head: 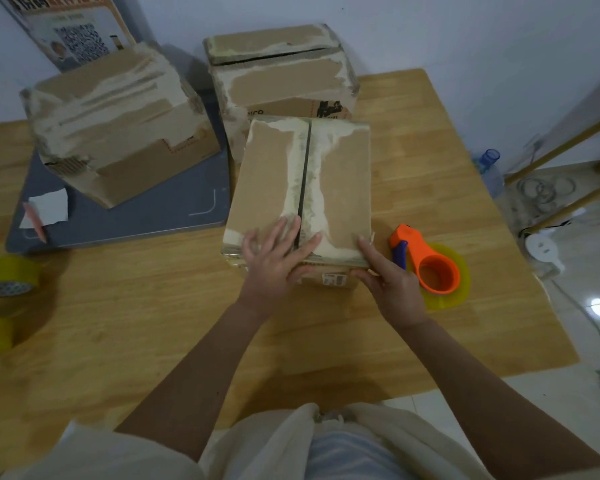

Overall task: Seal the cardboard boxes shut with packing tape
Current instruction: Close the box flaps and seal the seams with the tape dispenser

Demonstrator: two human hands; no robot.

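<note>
Three cardboard boxes stood on the wooden bench (153, 306) in the head view. The nearest box (302, 188) sat near the middle of the bench, its two top flaps folded down and meeting along a dark centre seam, with pale torn strips of old tape residue along it. The left hand (274, 261) lay flat on the near end of that top, fingers spread and straight across the seam, its thumb against the near face. The right hand (388, 275) held the box's near right corner, forefinger stretched along the top edge and thumb curled against the near face, so its grip was clamped on the box. Just to the right of that hand an orange tape dispenser (426, 261) with a yellowish roll lay on the bench, apart from the box. A second box (281, 81) stood behind the nearest one at the far edge. A third box (118, 126) rested tilted on a grey board (136, 216) toward the far left. Two yellow tape rolls (4, 275) lay at the left edge.
</note>
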